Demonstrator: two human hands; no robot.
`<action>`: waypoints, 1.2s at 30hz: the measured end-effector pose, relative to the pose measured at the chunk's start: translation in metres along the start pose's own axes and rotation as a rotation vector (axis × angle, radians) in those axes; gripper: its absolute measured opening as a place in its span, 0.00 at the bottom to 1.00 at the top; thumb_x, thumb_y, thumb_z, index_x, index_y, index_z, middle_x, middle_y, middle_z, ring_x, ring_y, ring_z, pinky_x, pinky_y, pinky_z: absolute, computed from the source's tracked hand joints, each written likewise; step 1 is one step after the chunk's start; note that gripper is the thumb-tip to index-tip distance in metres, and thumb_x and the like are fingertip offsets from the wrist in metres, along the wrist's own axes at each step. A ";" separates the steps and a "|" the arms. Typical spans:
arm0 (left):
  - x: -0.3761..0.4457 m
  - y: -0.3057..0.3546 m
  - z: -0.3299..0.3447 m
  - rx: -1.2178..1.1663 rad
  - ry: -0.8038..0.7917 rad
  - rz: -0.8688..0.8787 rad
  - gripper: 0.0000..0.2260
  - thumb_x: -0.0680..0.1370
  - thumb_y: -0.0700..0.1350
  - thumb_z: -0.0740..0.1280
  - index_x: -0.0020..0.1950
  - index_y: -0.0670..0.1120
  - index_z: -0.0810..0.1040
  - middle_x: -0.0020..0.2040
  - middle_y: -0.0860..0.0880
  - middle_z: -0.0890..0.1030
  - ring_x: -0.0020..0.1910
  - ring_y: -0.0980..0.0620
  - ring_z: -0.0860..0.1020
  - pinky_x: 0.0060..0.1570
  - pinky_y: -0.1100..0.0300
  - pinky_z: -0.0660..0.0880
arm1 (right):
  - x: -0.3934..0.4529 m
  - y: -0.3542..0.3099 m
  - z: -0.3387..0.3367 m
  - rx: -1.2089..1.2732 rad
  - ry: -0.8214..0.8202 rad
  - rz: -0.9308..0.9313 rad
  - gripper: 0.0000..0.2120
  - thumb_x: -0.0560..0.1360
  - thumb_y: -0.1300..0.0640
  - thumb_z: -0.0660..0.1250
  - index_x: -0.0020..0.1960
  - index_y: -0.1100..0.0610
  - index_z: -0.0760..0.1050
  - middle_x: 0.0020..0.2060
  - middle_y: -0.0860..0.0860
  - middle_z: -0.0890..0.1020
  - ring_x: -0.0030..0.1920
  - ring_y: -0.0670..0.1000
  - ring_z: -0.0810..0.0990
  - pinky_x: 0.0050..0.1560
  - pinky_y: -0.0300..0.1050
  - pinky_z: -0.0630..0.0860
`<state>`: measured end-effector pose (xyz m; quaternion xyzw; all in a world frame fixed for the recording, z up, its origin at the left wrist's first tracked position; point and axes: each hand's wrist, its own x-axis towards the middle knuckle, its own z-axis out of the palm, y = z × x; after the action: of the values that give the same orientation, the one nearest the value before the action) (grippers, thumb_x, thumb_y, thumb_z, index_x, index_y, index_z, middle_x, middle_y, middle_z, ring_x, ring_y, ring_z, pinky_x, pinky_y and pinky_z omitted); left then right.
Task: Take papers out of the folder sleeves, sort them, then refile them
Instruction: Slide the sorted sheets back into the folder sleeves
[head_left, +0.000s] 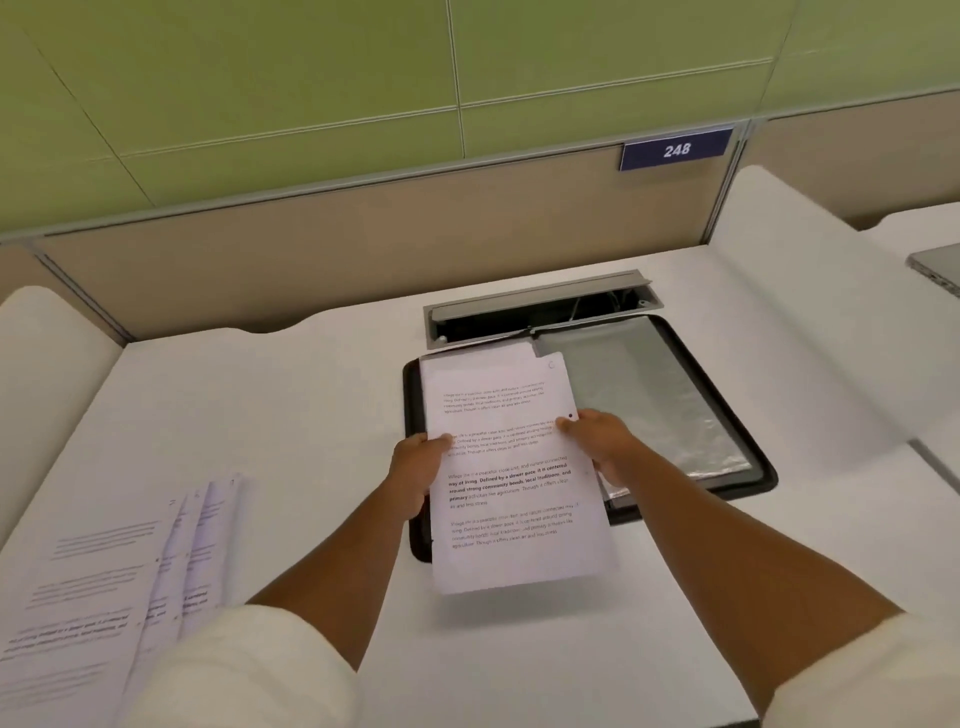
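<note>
Now a white printed sheet (511, 483), four text blocks, held over the open black folder (727, 415); left hand (415, 467) and right hand (602, 441) pinching its side edges, arms outstretched.

Both arms reach forward, sleeves pushed up near the elbows. Left hand (418, 467) grips the left edge of the sheet (519, 493), thumb (441, 441) on top, fingers curled under. Right hand (602, 447) pinches the right edge, thumb on top, fingers beneath. Hands level, sheet spanning between the thumbs.
</note>
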<state>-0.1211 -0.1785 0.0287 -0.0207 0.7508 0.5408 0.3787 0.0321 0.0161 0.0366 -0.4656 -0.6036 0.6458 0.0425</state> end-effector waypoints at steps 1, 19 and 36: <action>-0.003 -0.001 0.009 0.025 -0.025 -0.024 0.08 0.80 0.44 0.68 0.59 0.45 0.79 0.53 0.45 0.84 0.49 0.47 0.82 0.40 0.57 0.77 | 0.000 0.006 -0.009 0.008 0.039 -0.007 0.09 0.80 0.57 0.65 0.59 0.58 0.76 0.51 0.54 0.83 0.45 0.53 0.83 0.45 0.49 0.81; -0.011 -0.022 0.133 0.731 -0.526 -0.177 0.11 0.76 0.44 0.72 0.58 0.47 0.82 0.49 0.52 0.86 0.45 0.55 0.83 0.47 0.61 0.76 | 0.008 0.092 -0.129 -0.249 0.321 -0.024 0.11 0.80 0.54 0.60 0.55 0.58 0.79 0.51 0.54 0.82 0.52 0.56 0.79 0.53 0.50 0.76; 0.000 -0.032 0.203 0.764 0.115 0.496 0.07 0.81 0.47 0.62 0.56 0.51 0.78 0.54 0.51 0.81 0.53 0.49 0.78 0.48 0.57 0.72 | 0.002 0.118 -0.194 -0.516 0.144 -0.085 0.13 0.81 0.47 0.62 0.53 0.53 0.81 0.46 0.49 0.84 0.46 0.50 0.81 0.49 0.43 0.74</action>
<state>0.0038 -0.0238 -0.0226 0.2707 0.8986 0.2973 0.1758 0.2170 0.1292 -0.0300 -0.4799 -0.7626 0.4336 -0.0078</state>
